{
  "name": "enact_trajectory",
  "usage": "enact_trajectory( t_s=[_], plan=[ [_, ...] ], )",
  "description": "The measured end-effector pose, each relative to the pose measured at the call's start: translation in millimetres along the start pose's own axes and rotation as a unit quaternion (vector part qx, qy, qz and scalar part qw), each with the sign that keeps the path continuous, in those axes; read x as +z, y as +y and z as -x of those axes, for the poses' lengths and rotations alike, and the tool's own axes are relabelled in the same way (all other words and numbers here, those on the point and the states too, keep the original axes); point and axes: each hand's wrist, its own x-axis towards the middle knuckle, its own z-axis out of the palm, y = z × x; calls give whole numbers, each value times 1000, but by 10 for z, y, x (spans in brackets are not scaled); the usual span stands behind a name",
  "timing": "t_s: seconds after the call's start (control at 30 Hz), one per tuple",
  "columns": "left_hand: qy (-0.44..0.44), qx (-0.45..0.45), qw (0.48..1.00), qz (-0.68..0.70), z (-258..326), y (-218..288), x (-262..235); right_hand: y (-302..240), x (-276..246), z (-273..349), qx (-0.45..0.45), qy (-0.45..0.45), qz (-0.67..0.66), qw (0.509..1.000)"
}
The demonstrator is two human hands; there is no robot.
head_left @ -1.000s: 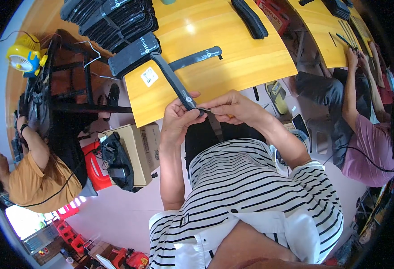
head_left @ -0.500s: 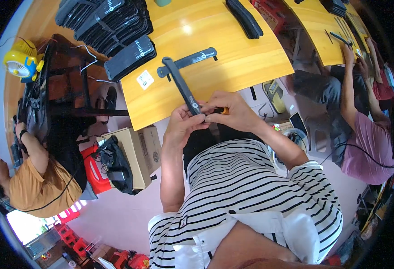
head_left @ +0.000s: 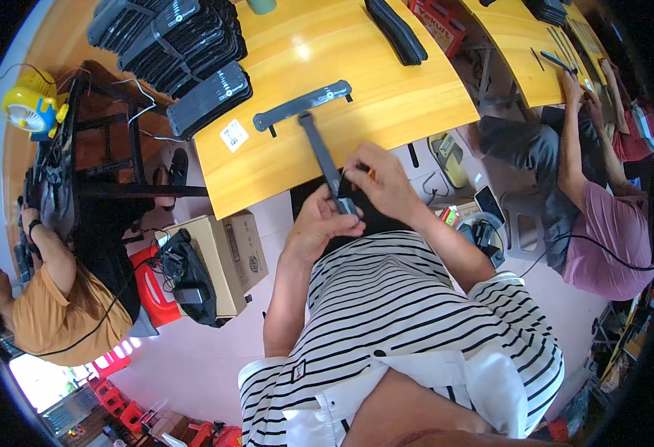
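Observation:
My left hand [head_left: 321, 226] is closed round the near end of a long, narrow dark strip [head_left: 318, 149] with a rounded far end. The strip tilts up from my lap over the table's front edge. Beside it, my right hand [head_left: 383, 181] is curled with its fingertips close to the strip. A bit of orange from a small orange-and-black handle [head_left: 372, 174] shows between its fingers; the handle's tip is hidden. A second dark strip [head_left: 302, 106] with printed marks lies on the table beyond, short black tabs sticking out near its ends.
On the yellow table [head_left: 416, 97] are a tied stack of black strips [head_left: 174, 45], a smaller pile [head_left: 211, 100], a curved black bundle [head_left: 395, 31] and a white label [head_left: 234, 135]. A cardboard box [head_left: 223, 257] stands at left. Other people sit on both sides.
My left hand has lowered the strip toward my lap, so its far end no longer overlaps the strip on the table. My right hand has lifted slightly and turned, hiding most of the handle.

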Motion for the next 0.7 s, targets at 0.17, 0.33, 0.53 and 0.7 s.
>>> enact_trajectory(
  t_s=[0.17, 0.33, 0.53, 0.7],
  plan=[
    [-92, -53, 994, 3, 81, -115, -7, -33, -141, -108, -39, -54, -13, 998],
    [-16, -4, 1000, 6, -36, -74, 25, -211, -148, 21, -10, -134, -88, 987],
    [35, 93, 995, 7, -157, -75, 188, -292, -37, 77, -57, -75, -32, 995],
    [16, 95, 995, 7, -186, -96, 189, -258, -73, 82, -37, -41, -4, 998]
  ],
)
